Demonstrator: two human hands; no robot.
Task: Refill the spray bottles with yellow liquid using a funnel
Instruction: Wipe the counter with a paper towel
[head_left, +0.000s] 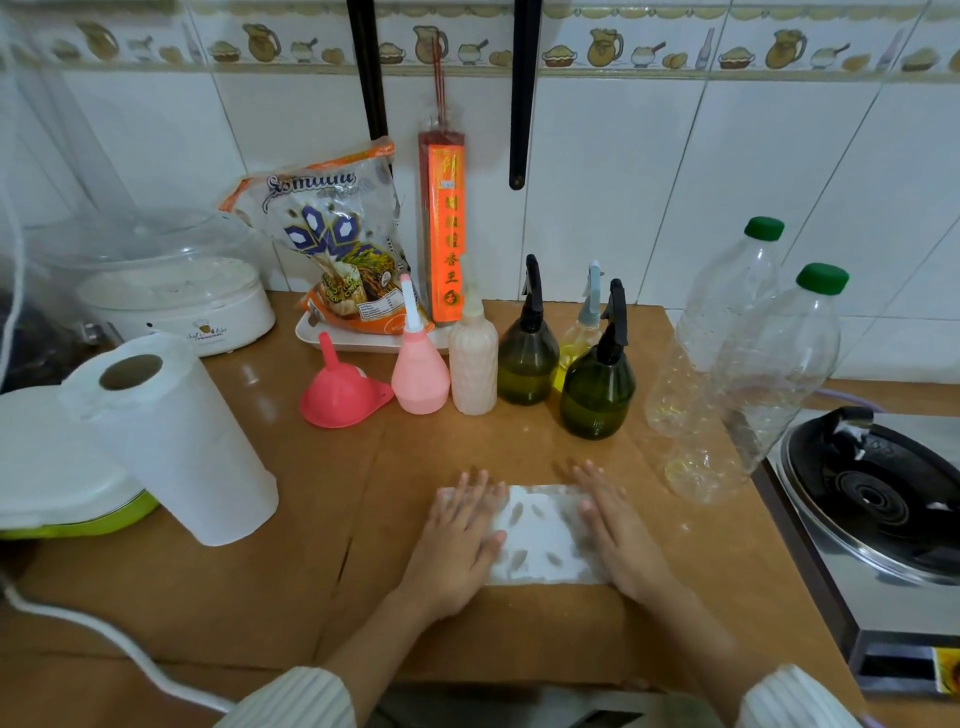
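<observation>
Both hands flat on a paper towel sheet (540, 535) at the near middle of the table (260, 597): left hand (460, 540) on its left edge, right hand (618, 535) on its right edge, fingers straight and spread, gripping nothing, hands apart with the sheet between them. Sheet has a few damp-looking spots.

Task things are all further back, none touched. Pink funnel (340, 395) lies mouth-down, spout up, left of the bottle row. Row, left to right: pink spray bottle (420, 379), cream ribbed bottle (472, 364), dark green spray bottle (527, 364) with black trigger, clear spray bottle (579, 338) with grey trigger behind, second dark green spray bottle (597, 389) in front. All have heads on. Clear one shows yellow liquid; levels in the tinted ones hard to read. Two big clear bottles with green caps on the right, rear one (727, 332) and front one (769, 395), each with only a little yellow left at the bottom. Paper towel roll (176, 441) stands on the left.

Judgement: either set-up (laying a pad to work on) or wipe-down; the nearly empty source bottles hint at the latter, but can't tell for sure. If pouring remains, next move calls for lifting hands off the sheet, unscrewing a spray head, seating the funnel spout upright in the neck, uncapping a big bottle and tipping slowly. Source bottles look thin-walled, so they may buckle when squeezed.
</observation>
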